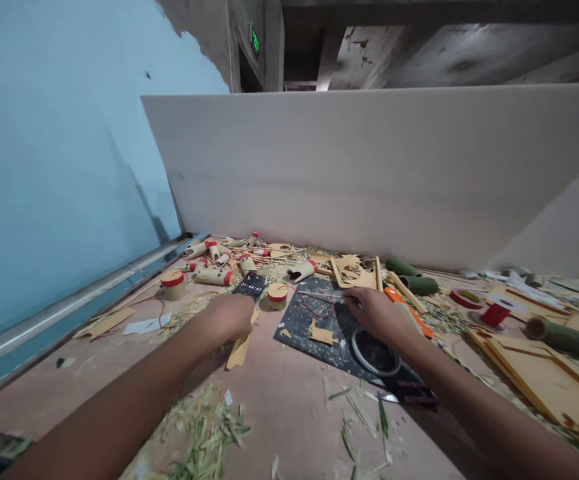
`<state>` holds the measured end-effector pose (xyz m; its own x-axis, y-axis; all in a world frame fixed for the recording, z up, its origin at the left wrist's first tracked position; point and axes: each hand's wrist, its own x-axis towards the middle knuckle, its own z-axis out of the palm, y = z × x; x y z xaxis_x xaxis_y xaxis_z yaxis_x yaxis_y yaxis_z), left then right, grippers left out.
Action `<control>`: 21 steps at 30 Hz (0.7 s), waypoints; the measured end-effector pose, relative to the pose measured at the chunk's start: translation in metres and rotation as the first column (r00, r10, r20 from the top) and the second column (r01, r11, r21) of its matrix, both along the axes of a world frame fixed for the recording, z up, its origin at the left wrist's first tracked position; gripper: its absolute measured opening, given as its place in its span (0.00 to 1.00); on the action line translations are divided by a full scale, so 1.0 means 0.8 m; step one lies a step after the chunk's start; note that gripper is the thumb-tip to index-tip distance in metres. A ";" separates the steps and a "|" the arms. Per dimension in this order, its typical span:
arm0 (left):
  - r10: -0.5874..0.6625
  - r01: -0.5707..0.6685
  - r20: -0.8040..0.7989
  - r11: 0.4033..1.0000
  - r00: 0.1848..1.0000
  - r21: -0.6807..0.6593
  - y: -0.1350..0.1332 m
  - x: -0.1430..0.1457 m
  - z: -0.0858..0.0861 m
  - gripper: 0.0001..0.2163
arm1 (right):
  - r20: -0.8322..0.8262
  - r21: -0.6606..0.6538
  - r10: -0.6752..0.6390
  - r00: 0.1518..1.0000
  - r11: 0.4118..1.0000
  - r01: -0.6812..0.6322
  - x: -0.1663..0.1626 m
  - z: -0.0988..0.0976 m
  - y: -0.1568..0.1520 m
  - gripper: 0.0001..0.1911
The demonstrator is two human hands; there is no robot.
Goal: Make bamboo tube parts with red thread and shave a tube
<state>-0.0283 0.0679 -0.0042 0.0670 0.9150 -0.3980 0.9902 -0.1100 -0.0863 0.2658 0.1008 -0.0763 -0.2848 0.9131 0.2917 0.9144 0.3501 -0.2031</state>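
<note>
Two hands apart, left hand (232, 315) curled beside flat dark mat (296, 331), right hand (376, 313) touching thin stick (322, 294) on it, grips unclear.

Brown tabletop (279, 393) held dark mat (309, 327) at centre, red-taped bamboo tubes (214, 277) at 11 o'clock, green shavings (204, 433) at 7, yellow boards (544, 380) at 4.

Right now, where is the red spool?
The red spool stands, in the head view, on the table, right of the right hand, between a red tape ring and a green bamboo tube.
</note>
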 end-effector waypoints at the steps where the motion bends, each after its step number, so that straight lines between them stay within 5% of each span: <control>1: -0.007 0.008 0.018 1.000 1.000 -0.004 0.000 -0.002 0.003 0.17 | 0.000 0.002 -0.004 1.000 1.000 0.004 0.001 -0.001 0.001 0.13; 10: -0.179 0.224 0.299 0.967 0.937 -0.124 -0.002 -0.014 0.015 0.13 | -0.008 0.058 -0.050 0.999 0.997 0.051 0.002 -0.005 0.006 0.13; 15: -0.165 0.219 0.279 0.960 0.946 -0.174 -0.007 -0.013 0.011 0.10 | 0.011 0.056 -0.017 1.000 0.998 0.016 -0.003 0.000 0.002 0.12; 18: -0.127 0.149 0.214 0.985 0.969 -0.090 -0.009 -0.011 0.007 0.10 | 0.029 0.026 -0.003 1.000 1.000 0.003 -0.004 0.002 -0.001 0.12; 21: -0.097 0.068 0.183 0.985 0.978 0.158 -0.004 -0.004 0.000 0.13 | 0.043 -0.010 -0.013 0.999 1.000 0.014 -0.003 -0.001 0.000 0.14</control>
<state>-0.0315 0.0644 -0.0039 0.2061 0.9512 -0.2296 0.9780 -0.1925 0.0804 0.2637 0.1005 -0.0768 -0.2845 0.9198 0.2702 0.9270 0.3358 -0.1670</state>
